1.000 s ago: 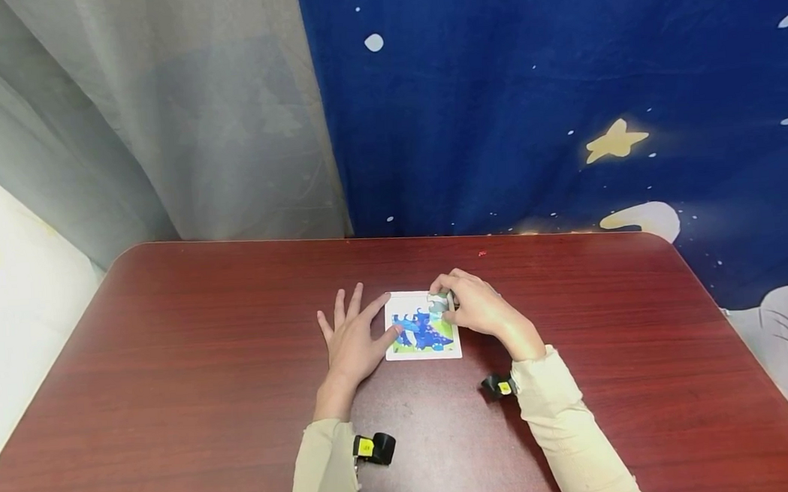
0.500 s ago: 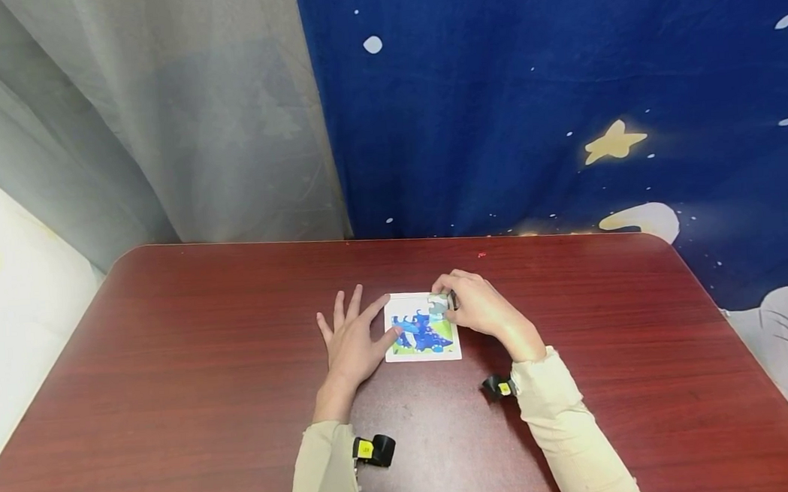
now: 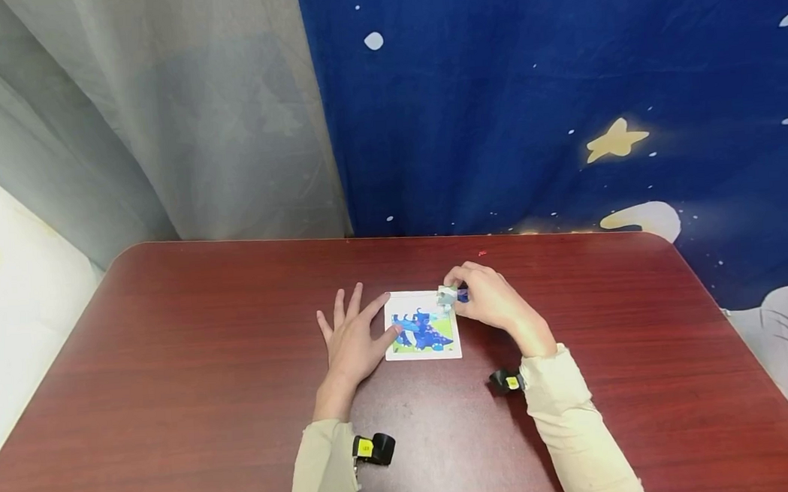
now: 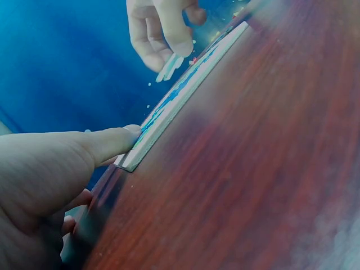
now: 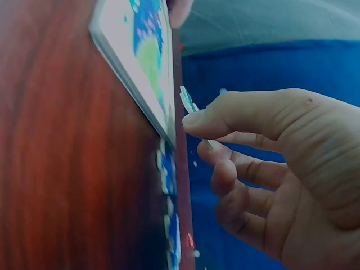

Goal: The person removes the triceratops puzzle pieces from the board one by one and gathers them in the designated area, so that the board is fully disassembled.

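Note:
A square picture puzzle (image 3: 419,353) with a white border lies flat on the table, showing a blue dinosaur on green; its upper part is plain white. My left hand (image 3: 352,344) is spread along its left side. The left thumb (image 4: 115,142) rests on the picture, and the index fingertip touches the top left corner. Over the top right corner my right hand (image 3: 488,298) pinches a pale green and white puzzle piece (image 5: 186,99) between thumb and fingers, raised above the board. Partly hidden beneath that hand, blue puzzle pieces (image 5: 169,171) lie on the table.
The reddish-brown table (image 3: 226,377) extends on all sides of the puzzle. A tiny red scrap (image 3: 482,253) lies near its far edge. Behind hang a grey curtain (image 3: 238,135) and a blue curtain with stars (image 3: 495,119). Both wrists wear black straps.
My right hand has drawn a little to the right and away from me with the puzzle piece, uncovering a blue piece beside the board. The left hand stays in place.

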A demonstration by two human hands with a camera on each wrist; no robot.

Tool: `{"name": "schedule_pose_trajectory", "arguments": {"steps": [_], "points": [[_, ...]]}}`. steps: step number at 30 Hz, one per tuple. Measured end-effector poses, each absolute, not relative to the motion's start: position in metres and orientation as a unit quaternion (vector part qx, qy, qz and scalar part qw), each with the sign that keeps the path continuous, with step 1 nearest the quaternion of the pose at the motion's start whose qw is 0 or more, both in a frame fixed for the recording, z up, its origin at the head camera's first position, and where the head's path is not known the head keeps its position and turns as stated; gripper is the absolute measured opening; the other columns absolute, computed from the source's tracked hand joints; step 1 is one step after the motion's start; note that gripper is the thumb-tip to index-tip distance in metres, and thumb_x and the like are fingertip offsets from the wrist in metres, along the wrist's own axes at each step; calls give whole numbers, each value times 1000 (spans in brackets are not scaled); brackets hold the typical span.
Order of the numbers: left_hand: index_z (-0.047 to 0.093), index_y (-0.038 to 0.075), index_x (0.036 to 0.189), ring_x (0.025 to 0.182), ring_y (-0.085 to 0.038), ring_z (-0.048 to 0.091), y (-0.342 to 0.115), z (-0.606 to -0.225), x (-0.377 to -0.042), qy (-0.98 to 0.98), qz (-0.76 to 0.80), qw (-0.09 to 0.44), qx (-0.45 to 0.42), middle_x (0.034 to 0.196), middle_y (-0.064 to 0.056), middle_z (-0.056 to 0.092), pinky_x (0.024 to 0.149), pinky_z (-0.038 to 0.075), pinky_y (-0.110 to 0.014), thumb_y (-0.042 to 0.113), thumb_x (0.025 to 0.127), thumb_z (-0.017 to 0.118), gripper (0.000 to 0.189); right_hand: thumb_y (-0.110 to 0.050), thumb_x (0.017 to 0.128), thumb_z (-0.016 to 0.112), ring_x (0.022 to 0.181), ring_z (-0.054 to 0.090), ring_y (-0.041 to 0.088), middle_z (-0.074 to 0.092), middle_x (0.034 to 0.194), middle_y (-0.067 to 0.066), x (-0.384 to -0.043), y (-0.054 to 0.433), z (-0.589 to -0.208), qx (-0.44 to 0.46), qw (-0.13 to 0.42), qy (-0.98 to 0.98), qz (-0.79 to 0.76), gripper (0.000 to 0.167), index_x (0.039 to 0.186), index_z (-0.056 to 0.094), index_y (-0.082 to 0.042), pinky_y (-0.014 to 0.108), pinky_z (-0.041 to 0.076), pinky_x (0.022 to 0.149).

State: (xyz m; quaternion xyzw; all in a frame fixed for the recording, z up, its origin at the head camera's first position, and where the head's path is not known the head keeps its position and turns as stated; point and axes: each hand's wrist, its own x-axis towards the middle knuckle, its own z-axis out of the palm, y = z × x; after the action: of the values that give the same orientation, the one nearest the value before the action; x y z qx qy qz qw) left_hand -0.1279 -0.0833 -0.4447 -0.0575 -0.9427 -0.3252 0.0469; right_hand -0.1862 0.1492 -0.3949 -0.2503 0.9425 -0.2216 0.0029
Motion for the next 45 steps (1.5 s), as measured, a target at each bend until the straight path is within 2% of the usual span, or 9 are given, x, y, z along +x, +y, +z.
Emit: {"name": "schedule_pose_trajectory", "arguments": {"steps": [9,11,20,29,35,41,45], "points": [[52,24,134,139,-35,6,-84,-443,-126,-941,-328,52,-59,151,-13,24,101,-9,-64,39,83,67,56,-4,69,75,75,56,23,61,90,10,-193,180,-388,-218,-5,944,-247,29,96,64,-3,38,46,74],[52,24,134,139,-35,6,-84,-443,-126,-942,-327,51,-58,151,-13,24,101,-9,-64,39,83,67,56,-3,69,73,75,57,24,61,90,10,-194,188,-388,-205,-3,946,-253,29,97,64,-3,37,45,70],[53,25,134,139,-34,7,-83,-443,-126,-943,-322,54,-58,151,-13,25,101,-8,-64,39,82,67,55,-1,71,69,70,54,21,61,90,13,-194,219,-386,-159,6,948,-274,28,98,63,-1,35,44,67],[52,24,134,139,-35,6,-83,-443,-124,-942,-325,56,-61,151,-14,24,100,-9,-64,40,83,67,55,0,70,68,68,54,20,63,88,11,-193,233,-385,-132,24,948,-289,31,100,62,-1,34,43,67],[54,23,133,139,-36,8,-83,-444,-123,-941,-329,61,-60,150,-15,26,100,-8,-65,39,83,67,54,0,69,69,67,53,20,62,86,11,-192,239,-386,-119,51,951,-281,27,95,63,-2,33,43,66],[57,21,129,137,-39,12,-83,-445,-124,-939,-327,82,-61,147,-18,30,99,-4,-67,37,79,70,54,1,69,68,72,53,21,61,84,9,-192,242,-389,-119,79,951,-276,25,93,64,-3,33,42,66],[57,22,130,138,-38,11,-83,-445,-124,-939,-328,78,-62,148,-17,29,100,-5,-66,37,80,70,54,2,69,67,73,53,22,61,85,10,-191,242,-391,-120,85,948,-281,25,93,64,-2,33,42,66]]}}
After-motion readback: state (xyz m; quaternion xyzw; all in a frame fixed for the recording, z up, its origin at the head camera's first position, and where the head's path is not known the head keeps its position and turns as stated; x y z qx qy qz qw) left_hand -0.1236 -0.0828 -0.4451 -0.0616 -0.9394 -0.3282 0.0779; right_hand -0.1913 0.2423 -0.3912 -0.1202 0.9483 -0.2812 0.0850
